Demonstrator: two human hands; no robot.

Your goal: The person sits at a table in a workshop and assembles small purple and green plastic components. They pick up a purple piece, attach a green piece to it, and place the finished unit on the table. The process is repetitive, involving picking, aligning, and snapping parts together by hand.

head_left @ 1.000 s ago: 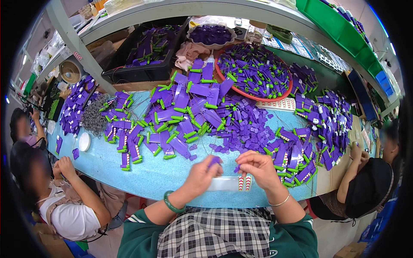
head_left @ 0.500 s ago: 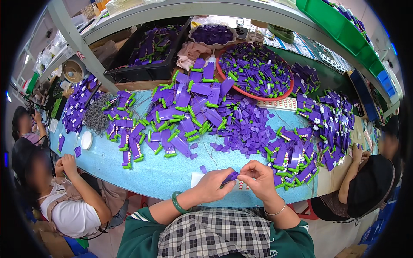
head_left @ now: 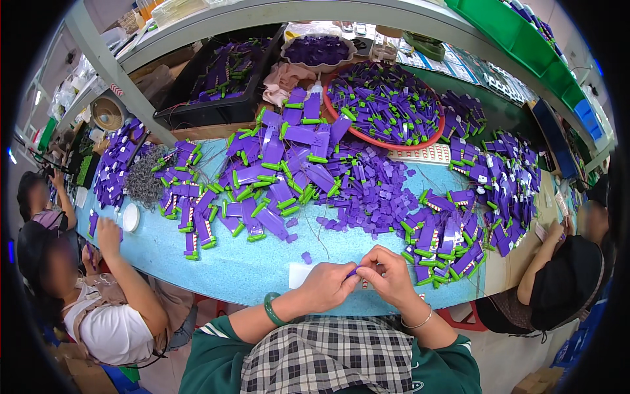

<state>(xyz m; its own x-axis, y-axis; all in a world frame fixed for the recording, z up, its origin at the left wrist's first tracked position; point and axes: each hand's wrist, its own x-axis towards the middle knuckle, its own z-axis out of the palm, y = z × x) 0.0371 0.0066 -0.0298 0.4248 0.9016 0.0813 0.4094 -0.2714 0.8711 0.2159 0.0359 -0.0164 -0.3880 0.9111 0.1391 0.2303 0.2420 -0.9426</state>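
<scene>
Close to the table's front edge, my left hand [head_left: 327, 287] pinches a small purple plastic piece [head_left: 353, 271], mostly covered by the fingers. My right hand [head_left: 386, 270] meets it from the other side, thumb and forefinger closed at the piece; anything else between them is too small to make out. Beneath both hands lies a white sheet [head_left: 300, 275], with red-and-white striped stickers [head_left: 365, 284] partly showing. Beyond them spreads a heap of loose small purple pieces [head_left: 377, 203]. Flat purple parts with green ends [head_left: 282, 164] are piled to its left.
More purple-and-green parts [head_left: 440, 243] lie to the right. A red round basket [head_left: 441, 131] and a black tray [head_left: 174, 117] stand at the back below a shelf beam [head_left: 262, 26]. Grey wire [head_left: 146, 177] and a white dish [head_left: 131, 217] sit left. Co-workers sit on both sides.
My hands have drawn slightly closer, and the purple piece is turned so less of it shows. The left co-worker's hand has risen toward the white dish.
</scene>
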